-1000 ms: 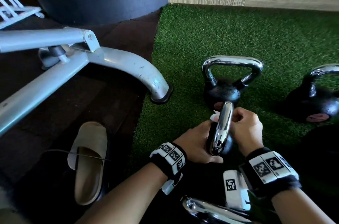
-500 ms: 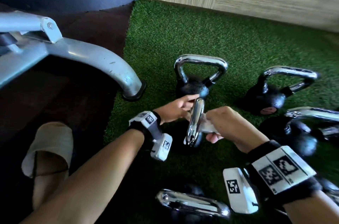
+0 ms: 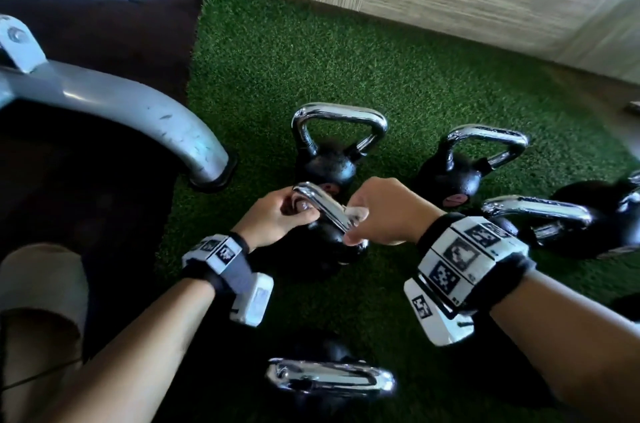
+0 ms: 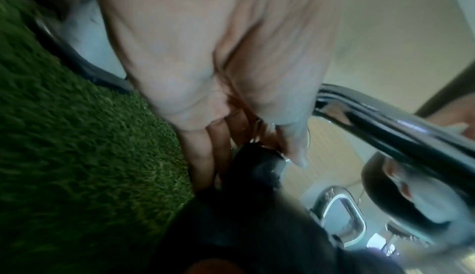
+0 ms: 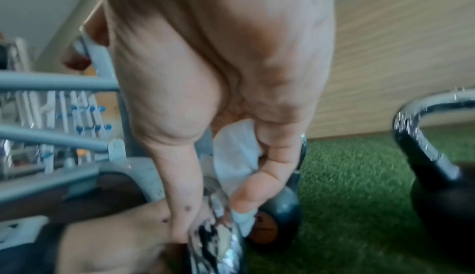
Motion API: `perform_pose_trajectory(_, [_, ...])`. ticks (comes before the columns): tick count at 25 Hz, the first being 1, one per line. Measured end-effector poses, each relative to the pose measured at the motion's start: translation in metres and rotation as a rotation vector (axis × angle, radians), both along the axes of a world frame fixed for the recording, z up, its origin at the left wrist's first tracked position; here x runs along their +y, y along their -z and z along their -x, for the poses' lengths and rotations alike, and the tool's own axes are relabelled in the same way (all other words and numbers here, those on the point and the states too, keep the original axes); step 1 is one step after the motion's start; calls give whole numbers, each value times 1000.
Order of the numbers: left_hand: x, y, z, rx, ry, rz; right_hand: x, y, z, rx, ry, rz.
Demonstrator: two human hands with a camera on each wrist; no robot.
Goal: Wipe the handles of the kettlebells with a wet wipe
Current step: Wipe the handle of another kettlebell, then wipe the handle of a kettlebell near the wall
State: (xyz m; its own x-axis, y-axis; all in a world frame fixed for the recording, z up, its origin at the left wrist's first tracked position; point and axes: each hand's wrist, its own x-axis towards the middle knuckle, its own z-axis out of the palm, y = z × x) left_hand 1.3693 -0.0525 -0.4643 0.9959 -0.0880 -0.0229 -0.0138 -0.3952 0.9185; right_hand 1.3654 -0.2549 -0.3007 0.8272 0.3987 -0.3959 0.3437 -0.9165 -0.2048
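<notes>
We saw both hands on one kettlebell (image 3: 325,242) standing on the green turf (image 3: 346,76), its chrome handle (image 3: 322,204) running between them. The left hand (image 3: 273,218) gripped the far-left corner of that handle, fingers curled round the bar and down toward the black body. The right hand (image 3: 388,214) was closed over the near end of the bar with the white wet wipe (image 3: 356,214) wrapped against the metal; from the right wrist the wipe (image 5: 236,152) showed bunched between thumb and fingers. The two hands sat close together, just short of touching.

Just beyond the left hand stood a second kettlebell (image 3: 329,159), upright. Beyond the right hand was a third kettlebell (image 3: 453,176), and further to the right of that hand two more lay partly out of view. Nearer us than both wrists was another chrome handle (image 3: 329,379). Left of the left hand a grey machine leg (image 3: 138,110) met the turf's edge, and a beige slipper (image 3: 38,284) lay beside the left forearm.
</notes>
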Motion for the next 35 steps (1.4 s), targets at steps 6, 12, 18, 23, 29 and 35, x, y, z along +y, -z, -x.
perform_pose_trajectory(6, [-16,2,56,-141,-242,40,-17,-10,-6,-88,-249,82])
perform_pose_trajectory(12, [-14,2,64,-116,-211,54,-15,-9,-8,-66,-316,109])
perform_pose_trajectory(18, [17,-13,68,63,120,32,-17,-21,-20,48,-438,201])
perform_pose_trajectory(23, [56,-29,43,92,72,-59,-16,-56,-51,51,-477,270])
perform_pose_trajectory(29, [75,-85,-7,190,122,-301,-18,-61,-120,-286,30,-418])
perform_pose_trajectory(35, [58,-98,-74,373,99,-355,-12,-22,-140,-368,408,-773])
